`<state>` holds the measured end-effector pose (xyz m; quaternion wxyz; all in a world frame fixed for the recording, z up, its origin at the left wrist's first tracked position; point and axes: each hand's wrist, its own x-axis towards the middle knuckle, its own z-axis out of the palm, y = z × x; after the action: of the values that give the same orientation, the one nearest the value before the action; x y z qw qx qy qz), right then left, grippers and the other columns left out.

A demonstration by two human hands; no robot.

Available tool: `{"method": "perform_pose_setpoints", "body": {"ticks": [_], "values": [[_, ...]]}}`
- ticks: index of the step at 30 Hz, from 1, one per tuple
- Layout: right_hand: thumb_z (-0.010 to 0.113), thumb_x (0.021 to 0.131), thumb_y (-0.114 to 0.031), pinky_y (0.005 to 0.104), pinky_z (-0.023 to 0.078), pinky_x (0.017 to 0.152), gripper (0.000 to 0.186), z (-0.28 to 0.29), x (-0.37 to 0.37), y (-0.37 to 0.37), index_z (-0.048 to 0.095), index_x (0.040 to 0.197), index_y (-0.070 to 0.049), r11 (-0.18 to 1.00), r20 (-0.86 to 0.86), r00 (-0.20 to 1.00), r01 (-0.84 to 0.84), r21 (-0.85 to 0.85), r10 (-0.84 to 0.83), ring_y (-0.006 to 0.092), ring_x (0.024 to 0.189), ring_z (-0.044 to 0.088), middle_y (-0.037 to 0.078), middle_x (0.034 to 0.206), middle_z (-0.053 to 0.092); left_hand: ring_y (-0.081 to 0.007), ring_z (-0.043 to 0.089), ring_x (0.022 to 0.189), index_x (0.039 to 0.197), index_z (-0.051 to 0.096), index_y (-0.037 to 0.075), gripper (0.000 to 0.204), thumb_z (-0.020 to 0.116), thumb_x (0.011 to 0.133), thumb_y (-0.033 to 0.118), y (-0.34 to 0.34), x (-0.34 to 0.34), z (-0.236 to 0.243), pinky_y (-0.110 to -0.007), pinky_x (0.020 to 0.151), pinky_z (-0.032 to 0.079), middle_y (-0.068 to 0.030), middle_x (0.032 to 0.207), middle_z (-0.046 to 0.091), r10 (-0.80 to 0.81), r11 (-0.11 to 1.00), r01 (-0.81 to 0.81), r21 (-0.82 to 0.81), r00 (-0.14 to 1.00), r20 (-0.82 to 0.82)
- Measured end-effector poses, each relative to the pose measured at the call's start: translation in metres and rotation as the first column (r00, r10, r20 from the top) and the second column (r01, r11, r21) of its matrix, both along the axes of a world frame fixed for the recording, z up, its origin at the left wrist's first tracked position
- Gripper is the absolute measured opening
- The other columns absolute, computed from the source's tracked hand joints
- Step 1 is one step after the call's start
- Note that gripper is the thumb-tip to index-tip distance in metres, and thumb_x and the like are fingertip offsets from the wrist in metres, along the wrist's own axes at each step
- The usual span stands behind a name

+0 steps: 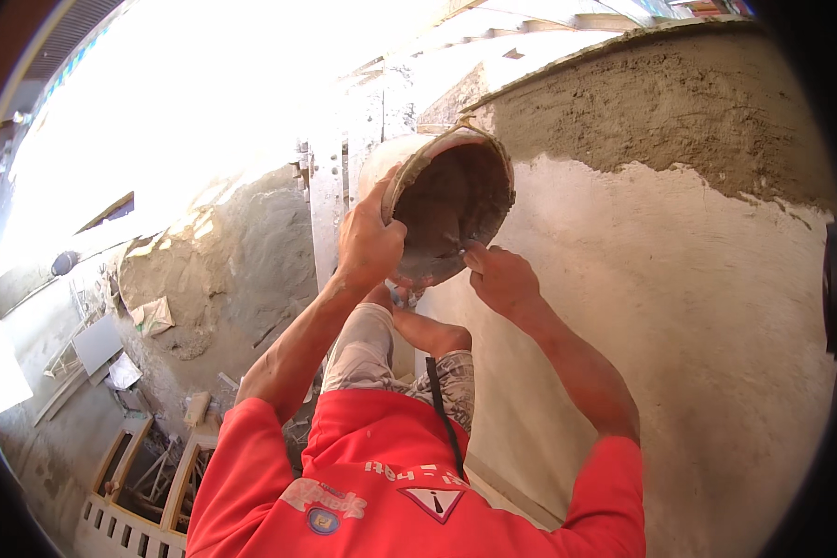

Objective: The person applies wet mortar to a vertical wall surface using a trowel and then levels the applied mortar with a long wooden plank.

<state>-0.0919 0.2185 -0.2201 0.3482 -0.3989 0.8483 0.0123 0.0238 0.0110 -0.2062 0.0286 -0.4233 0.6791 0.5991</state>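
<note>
A mortar-crusted bucket [378, 166] is tilted in front of me, its mouth facing me, with a cord-like handle at the top of its rim. My left hand [372, 237] grips the bucket's left rim, thumb over the edge. Grey mortar [437, 200] coats the shadowed inside. At the lower right of the mouth, my right hand [507, 281] is closed round the handle of what looks like a trowel [454, 240]. Its metal part reaches into the bucket, and most of the blade is hidden in mortar and shadow.
On the right, a pale wall [670, 325] carries a band of rough wet mortar [660, 98] along its top. Far below on the left are a sand heap [181, 279], a wooden frame with slots [149, 484] and loose boards [98, 344]. A pale upright post [327, 205] stands behind the bucket.
</note>
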Motion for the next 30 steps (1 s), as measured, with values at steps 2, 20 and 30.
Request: {"method": "perform_pose_setpoints", "body": {"ticks": [2, 20, 30], "values": [[0.062, 0.081, -0.018, 0.048, 0.052, 0.072, 0.037, -0.009, 0.004, -0.007, 0.056, 0.118, -0.014, 0.988, 0.088, 0.992, 0.097, -0.122, -0.086, 0.0373, 0.083, 0.065, 0.018, 0.088, 0.067, -0.0382, 0.061, 0.107, 0.141, 0.047, 0.018, 0.072, 0.051, 0.07, 0.001, -0.001, -0.005, 0.008, -0.042, 0.096, 0.044, -0.0241, 0.111, 0.065, -0.025, 1.0, 0.025, -0.001, 1.0, 0.008], [0.069, 0.077, -0.016, 0.0449, 0.051, 0.066, 0.033, -0.026, -0.006, 0.0, 0.058, 0.107, -0.007, 0.873, 0.089, 0.935, 0.351, -0.339, -0.342, 0.0396, 0.075, 0.065, 0.019, 0.078, 0.066, -0.0308, 0.062, 0.104, 0.134, 0.05, 0.003, 0.065, 0.049, 0.069, -0.001, -0.044, 0.025, -0.052, -0.036, 0.094, 0.044, -0.0205, 0.111, 0.065, 0.209, 0.978, -0.204, 0.048, 0.96, -0.186], [0.075, 0.077, -0.014, 0.0309, 0.049, 0.064, 0.045, 0.031, -0.031, -0.053, 0.055, 0.116, -0.002, 0.86, 0.468, 0.873, 0.341, -0.381, -0.139, 0.0159, 0.072, 0.062, 0.009, 0.083, 0.064, -0.0211, 0.057, 0.086, 0.124, 0.054, -0.002, 0.057, 0.048, 0.068, -0.004, -0.079, 0.092, -0.164, -0.032, 0.082, 0.046, -0.0121, 0.096, 0.061, 0.382, 0.921, -0.386, -0.052, 0.922, -0.065]]}}
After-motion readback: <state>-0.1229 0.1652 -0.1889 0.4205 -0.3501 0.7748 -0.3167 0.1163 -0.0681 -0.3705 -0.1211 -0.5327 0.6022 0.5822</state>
